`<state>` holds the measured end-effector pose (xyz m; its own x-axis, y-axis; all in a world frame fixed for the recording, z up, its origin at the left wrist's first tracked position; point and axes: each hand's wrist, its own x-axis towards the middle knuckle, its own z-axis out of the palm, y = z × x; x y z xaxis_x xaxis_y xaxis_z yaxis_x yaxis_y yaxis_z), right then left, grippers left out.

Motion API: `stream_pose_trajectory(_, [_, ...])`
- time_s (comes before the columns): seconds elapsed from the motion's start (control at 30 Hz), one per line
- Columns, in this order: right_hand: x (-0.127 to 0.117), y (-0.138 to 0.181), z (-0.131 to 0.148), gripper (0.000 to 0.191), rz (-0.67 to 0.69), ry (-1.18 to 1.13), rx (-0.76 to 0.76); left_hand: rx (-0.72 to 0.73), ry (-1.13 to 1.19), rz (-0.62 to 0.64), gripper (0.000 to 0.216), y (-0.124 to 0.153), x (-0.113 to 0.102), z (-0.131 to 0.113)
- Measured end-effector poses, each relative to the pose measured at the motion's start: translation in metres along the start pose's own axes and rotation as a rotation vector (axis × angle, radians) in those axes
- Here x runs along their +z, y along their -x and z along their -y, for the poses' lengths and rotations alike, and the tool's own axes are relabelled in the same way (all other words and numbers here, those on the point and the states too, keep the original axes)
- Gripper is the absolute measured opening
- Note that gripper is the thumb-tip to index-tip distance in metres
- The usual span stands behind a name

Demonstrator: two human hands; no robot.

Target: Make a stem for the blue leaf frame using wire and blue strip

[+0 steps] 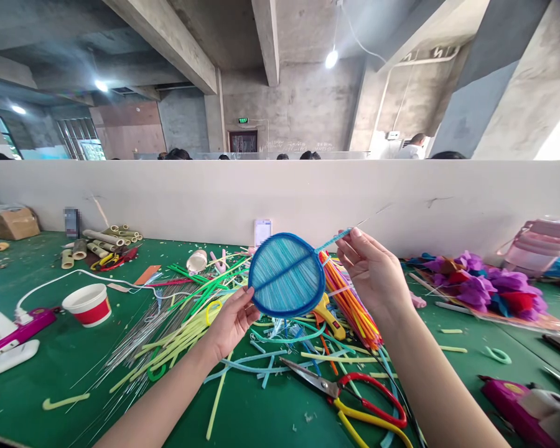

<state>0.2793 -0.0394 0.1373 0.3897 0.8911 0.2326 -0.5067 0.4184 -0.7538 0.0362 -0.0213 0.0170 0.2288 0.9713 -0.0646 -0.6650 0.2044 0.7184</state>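
A round blue disc [287, 275], with a dark blue rim, a darker bar across its middle and a filling of fine light-blue strands, is held up above the table. My left hand [236, 316] pinches its lower left rim between thumb and fingers. From the upper right rim runs a light-blue pipe cleaner [332, 240] with a thin bare wire end. My right hand [366, 264] has that pipe cleaner between thumb and forefinger. Below lie open scissors [338, 389] with red and yellow handles, and a bundle of orange pipe cleaners [354, 305] sits behind my right hand.
Loose green and yellow pipe cleaners [177, 342] and thin wires spread over the green table [242, 423]. A paper cup [88, 306], a glue gun [527, 404], purple and red flowers [485, 286] and bamboo pieces [107, 242] lie around. A white partition [191, 193] closes the far side.
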Motion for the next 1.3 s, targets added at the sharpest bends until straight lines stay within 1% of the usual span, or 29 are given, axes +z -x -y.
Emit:
stream_pose_trajectory(0.2, [0.001,0.002,-0.001,0.015,-0.001,0.011,-0.010,0.038,-0.027,0.027,0.037,0.001,0.000,-0.001])
stream_pose_trajectory(0.27, [0.001,0.002,0.000,0.015,0.000,0.010,-0.014,0.024,-0.022,0.035,0.035,0.002,0.001,-0.001])
stream_pose_trajectory(0.47, [-0.001,-0.001,0.002,0.015,-0.035,0.005,-0.006,-0.016,0.054,-0.009,0.010,0.005,0.003,-0.005])
stream_pose_trajectory(0.63, [-0.002,-0.002,0.003,0.011,-0.048,0.015,-0.009,-0.038,0.092,-0.044,0.013,0.008,0.003,-0.011])
stream_pose_trajectory(0.77, [-0.001,0.000,0.003,0.014,-0.029,0.019,-0.006,-0.067,0.054,-0.043,0.013,0.005,0.001,-0.007])
stream_pose_trajectory(0.87, [0.000,0.001,0.003,0.019,-0.009,0.029,-0.011,-0.100,0.003,0.001,0.030,0.001,0.000,-0.001])
stream_pose_trajectory(0.93, [0.000,0.001,0.002,0.021,0.003,0.033,-0.015,-0.108,-0.022,0.022,0.037,0.000,-0.001,0.002])
stream_pose_trajectory(1.1, [0.000,0.001,0.000,0.022,0.023,0.027,-0.017,-0.084,-0.037,-0.008,0.019,-0.003,-0.004,0.005])
stream_pose_trajectory(1.17, [0.001,0.002,-0.002,0.022,0.027,0.018,-0.014,-0.063,-0.042,-0.013,0.016,-0.002,-0.003,0.004])
stream_pose_trajectory(1.2, [0.002,0.002,-0.003,0.022,0.025,0.014,-0.010,-0.056,-0.046,-0.008,0.016,-0.001,-0.003,0.003])
stream_pose_trajectory(1.3, [0.004,0.003,-0.004,0.025,0.017,0.007,0.010,-0.055,-0.047,0.014,0.032,0.002,0.001,0.001])
